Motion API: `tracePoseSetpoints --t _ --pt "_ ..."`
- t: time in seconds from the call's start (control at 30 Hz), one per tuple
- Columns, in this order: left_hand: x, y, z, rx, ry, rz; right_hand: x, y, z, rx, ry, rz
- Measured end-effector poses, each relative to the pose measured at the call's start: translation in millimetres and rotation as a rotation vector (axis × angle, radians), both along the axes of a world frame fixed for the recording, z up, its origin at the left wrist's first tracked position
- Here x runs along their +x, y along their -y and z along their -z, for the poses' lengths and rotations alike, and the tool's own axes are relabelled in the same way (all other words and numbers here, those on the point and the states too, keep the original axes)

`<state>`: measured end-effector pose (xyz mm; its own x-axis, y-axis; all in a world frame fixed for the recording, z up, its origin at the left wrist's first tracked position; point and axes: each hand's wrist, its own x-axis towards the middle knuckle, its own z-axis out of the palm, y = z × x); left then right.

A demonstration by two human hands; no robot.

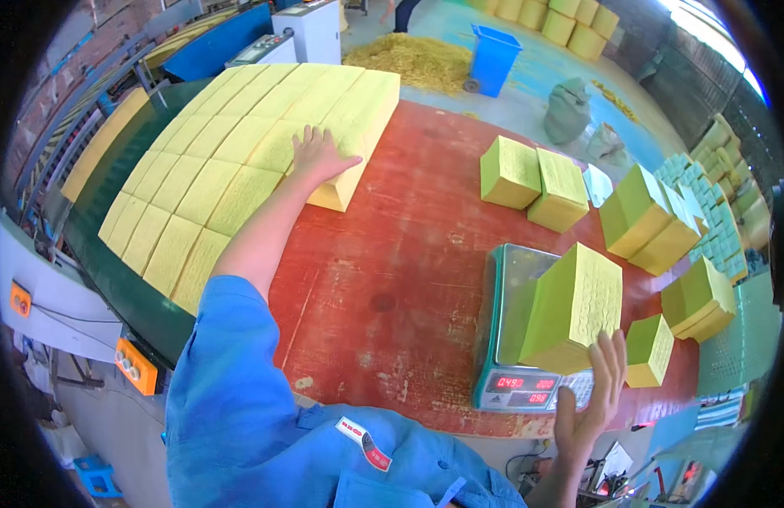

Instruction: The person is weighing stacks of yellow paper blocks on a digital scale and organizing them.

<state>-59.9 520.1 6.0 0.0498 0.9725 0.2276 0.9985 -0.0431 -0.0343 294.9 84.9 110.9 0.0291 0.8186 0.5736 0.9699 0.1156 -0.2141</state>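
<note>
Strong daylight is entering from the upper right, glaring at that rim. Illumination is falling evenly, casting soft shadows. Fisheye distortion is bending edges; a black vignette is ringing the sharp frame.

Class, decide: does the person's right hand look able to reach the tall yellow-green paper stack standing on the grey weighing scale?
Probably yes. The right hand, open, is right beside the tall yellow-green paper stack on the grey weighing scale, fingertips at its lower edge, with nothing between them.

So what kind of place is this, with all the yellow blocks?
Probably a small factory or packing workshop. Rows of yellow paper stacks lie on a green conveyor, a stack sits on a digital scale, and wrapped bundles are piled at the side.
</note>
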Motion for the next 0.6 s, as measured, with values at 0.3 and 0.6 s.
tracePoseSetpoints --t 0.3,0.6 --pt "2.7 76.1 27.2 -0.115 0.049 0.723 -70.5 -26.4 23.1 -0.256 -0.304 -0.416" --pt "8.8 359.2 -29.6 -0.348 -0.058 0.917 -98.4 -94.9 120.9 -0.42 -0.703 -0.592"
